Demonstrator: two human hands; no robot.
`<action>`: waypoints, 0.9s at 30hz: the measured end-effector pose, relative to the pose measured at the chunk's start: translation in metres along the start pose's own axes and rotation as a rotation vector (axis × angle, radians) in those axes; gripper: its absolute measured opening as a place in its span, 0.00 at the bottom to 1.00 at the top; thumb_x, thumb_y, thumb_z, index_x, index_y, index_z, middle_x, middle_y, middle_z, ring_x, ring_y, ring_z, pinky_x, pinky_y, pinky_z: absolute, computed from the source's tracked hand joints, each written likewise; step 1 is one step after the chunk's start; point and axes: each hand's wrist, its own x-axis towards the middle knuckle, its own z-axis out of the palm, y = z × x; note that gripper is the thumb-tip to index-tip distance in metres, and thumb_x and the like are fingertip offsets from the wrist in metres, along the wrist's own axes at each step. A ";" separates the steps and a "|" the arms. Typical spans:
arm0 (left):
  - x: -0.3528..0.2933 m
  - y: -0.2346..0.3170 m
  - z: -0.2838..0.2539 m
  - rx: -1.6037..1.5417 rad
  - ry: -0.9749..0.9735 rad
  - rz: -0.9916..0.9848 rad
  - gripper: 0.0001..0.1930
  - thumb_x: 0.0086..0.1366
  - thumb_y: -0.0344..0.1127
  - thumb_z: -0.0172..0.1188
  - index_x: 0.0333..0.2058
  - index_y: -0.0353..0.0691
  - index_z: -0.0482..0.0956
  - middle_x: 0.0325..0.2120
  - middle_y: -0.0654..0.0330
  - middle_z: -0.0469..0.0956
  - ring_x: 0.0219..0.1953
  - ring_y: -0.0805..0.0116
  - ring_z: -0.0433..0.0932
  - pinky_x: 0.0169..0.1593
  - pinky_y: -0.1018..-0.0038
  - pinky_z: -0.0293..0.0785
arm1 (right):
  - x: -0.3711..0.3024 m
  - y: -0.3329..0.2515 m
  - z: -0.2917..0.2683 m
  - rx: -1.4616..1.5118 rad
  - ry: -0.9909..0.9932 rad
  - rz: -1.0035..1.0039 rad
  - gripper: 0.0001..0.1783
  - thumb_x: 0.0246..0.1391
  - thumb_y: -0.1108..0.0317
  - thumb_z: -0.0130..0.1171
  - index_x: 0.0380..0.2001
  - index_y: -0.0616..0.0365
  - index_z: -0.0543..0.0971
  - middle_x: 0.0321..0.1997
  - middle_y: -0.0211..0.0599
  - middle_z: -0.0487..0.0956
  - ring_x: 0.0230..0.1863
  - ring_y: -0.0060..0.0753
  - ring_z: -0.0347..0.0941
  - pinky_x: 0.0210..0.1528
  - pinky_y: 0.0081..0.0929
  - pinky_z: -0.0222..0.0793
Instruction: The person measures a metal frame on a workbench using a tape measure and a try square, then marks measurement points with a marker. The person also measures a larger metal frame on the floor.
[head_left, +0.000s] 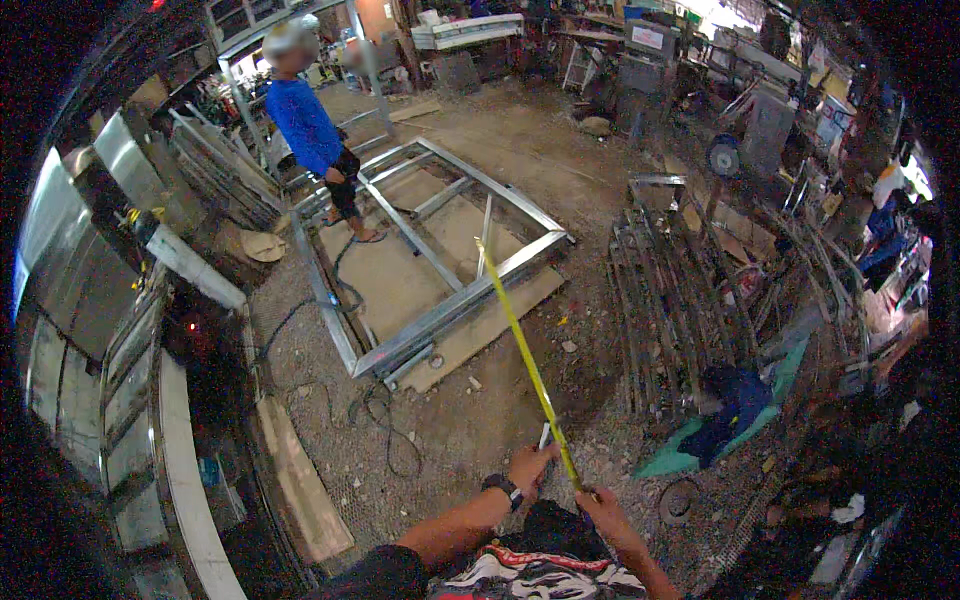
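Note:
A yellow tape measure (527, 355) has its blade pulled out long, running up and away over the ground to the near side of a metal frame (455, 302). My right hand (601, 508) is closed at the blade's near end; the case is mostly hidden inside it. Beside the blade, my left hand (528, 468), with a dark watch on its wrist, is closed on a slim white stick like a marker (545, 435). Its fingers lie close to the blade; whether they touch it I cannot tell. The welded rectangular frame with crossbars lies on brown boards.
A person in a blue top (305, 125) stands inside the frame. A black cable (300, 310) snakes over the ground at its left. Metal bars (660, 310) lie stacked at right, near a green sheet (665, 455) with dark cloth. A gas cylinder (190, 262) leans at left.

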 end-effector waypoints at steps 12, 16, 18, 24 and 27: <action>0.340 0.280 -0.055 0.242 0.245 0.265 0.18 0.62 0.43 0.72 0.28 0.33 0.77 0.17 0.61 0.73 0.17 0.68 0.70 0.21 0.62 0.64 | 0.284 -0.159 -0.083 0.225 -0.142 0.072 0.26 0.64 0.56 0.63 0.62 0.52 0.75 0.48 0.32 0.79 0.46 0.28 0.73 0.45 0.28 0.75; 0.488 0.399 -0.105 0.036 0.277 0.201 0.20 0.62 0.47 0.71 0.27 0.32 0.80 0.16 0.59 0.74 0.17 0.64 0.72 0.25 0.58 0.68 | 0.365 -0.180 -0.117 0.262 -0.063 0.245 0.24 0.64 0.58 0.65 0.60 0.53 0.77 0.53 0.32 0.79 0.53 0.29 0.74 0.50 0.29 0.76; 0.553 0.458 -0.126 0.091 0.313 0.222 0.20 0.62 0.47 0.71 0.28 0.32 0.81 0.15 0.59 0.73 0.18 0.64 0.73 0.26 0.58 0.69 | 0.415 -0.197 -0.120 0.152 0.002 0.300 0.24 0.64 0.58 0.65 0.60 0.53 0.77 0.53 0.32 0.79 0.53 0.30 0.74 0.50 0.30 0.76; 0.704 0.591 -0.181 0.065 0.512 0.210 0.15 0.62 0.44 0.71 0.32 0.37 0.80 0.16 0.62 0.72 0.16 0.67 0.72 0.21 0.63 0.66 | 0.542 -0.274 -0.156 0.078 0.099 0.313 0.24 0.64 0.59 0.64 0.61 0.53 0.76 0.54 0.33 0.78 0.54 0.32 0.74 0.51 0.31 0.76; 0.761 0.637 -0.207 0.045 0.445 0.186 0.11 0.64 0.39 0.70 0.31 0.39 0.79 0.17 0.62 0.76 0.16 0.70 0.74 0.16 0.67 0.65 | 0.600 -0.308 -0.173 0.071 0.119 0.300 0.24 0.65 0.59 0.64 0.61 0.53 0.76 0.55 0.34 0.78 0.55 0.33 0.74 0.51 0.32 0.76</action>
